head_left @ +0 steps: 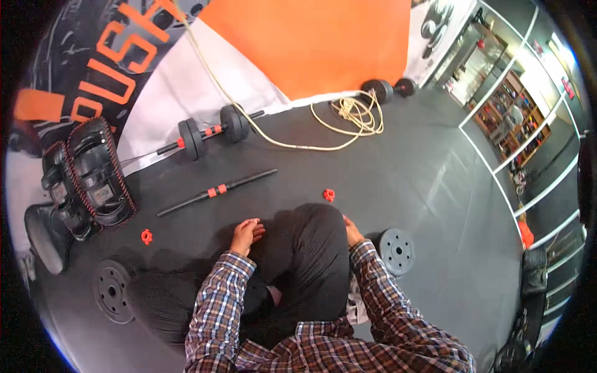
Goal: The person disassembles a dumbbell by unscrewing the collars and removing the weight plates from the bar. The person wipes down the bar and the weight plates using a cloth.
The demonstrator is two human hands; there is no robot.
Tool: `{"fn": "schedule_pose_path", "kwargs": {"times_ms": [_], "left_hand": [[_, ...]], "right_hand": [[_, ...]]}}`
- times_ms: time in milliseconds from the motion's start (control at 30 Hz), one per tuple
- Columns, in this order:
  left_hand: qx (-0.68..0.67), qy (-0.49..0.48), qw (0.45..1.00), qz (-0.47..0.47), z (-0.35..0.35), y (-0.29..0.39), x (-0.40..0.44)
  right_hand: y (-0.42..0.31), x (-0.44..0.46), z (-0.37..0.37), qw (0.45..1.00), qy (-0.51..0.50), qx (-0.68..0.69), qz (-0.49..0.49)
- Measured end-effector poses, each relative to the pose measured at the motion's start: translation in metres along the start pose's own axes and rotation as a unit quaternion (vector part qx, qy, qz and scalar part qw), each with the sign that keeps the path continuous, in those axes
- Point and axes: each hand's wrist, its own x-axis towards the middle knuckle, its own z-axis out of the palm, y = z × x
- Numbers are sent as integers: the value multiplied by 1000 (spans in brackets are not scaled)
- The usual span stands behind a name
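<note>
My left hand (247, 236) is held over my crossed legs, its fingers loosely bent and apart, with nothing in it. My right hand (353, 231) lies against the outer side of my raised knee (320, 242); its visible part looks stretched out, and the knee hides some fingers. Beside the right hand a grey weight plate (397, 252) lies on the mat. Another weight plate (113, 291) is at the left by my other leg. Ahead lies a bare dumbbell bar (217, 190) with a red and black middle. Two red collars, a left one (147, 237) and a right one (329, 195), lie apart.
A loaded dumbbell (213, 130) and a second one (388, 91) stand along the wall. Coiled rope (351, 115) lies between them on the dark mat (435, 186). Black strike pads (99, 174) lean at the left. White-framed glass panels (497, 168) run along the right.
</note>
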Motion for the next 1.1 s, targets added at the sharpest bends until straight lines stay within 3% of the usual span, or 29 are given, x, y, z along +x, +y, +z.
{"fn": "schedule_pose_path", "kwargs": {"times_ms": [67, 100, 200, 333, 433, 533, 567, 667, 767, 867, 900, 1000, 1100], "left_hand": [[-12, 36, 999, 7, 4, 9, -8], [-29, 53, 998, 24, 4, 10, -11], [4, 72, 994, 88, -6, 16, -19], [-33, 26, 992, 122, 8, 53, -39], [-80, -52, 979, 181, 23, 62, -40], [-119, -164, 959, 197, 66, 93, -61], [-57, -196, 952, 226, 82, 102, -71], [-147, -309, 906, 247, 113, 123, -101], [-320, -403, 822, 242, 113, 128, -121], [-434, -441, 735, 277, 92, 142, -147], [-478, -266, 793, 268, 86, 146, -163], [-515, -293, 769, 239, 51, 155, -167], [-608, -290, 709, 207, 35, 139, -157]], "right_hand": [[1, 0, -2, 998, 17, -55, -13], [-4, 1, -1, 1000, 25, -12, 4], [-25, 9, 4, 973, 30, -198, -116], [-94, 3, 17, 884, 238, -358, -184], [-182, -31, 35, 951, 199, -95, -215], [-234, -57, 55, 926, 207, -34, -313], [-247, -67, 65, 931, 185, 3, -315], [-260, -94, 101, 944, 100, 118, -293], [-250, -114, 149, 953, 14, 208, -221], [-229, -134, 195, 975, -57, 103, -189], [-213, -128, 206, 975, -81, 117, -172], [-191, -113, 236, 975, -124, 108, -150], [-193, -100, 255, 973, -145, 45, -175]]}}
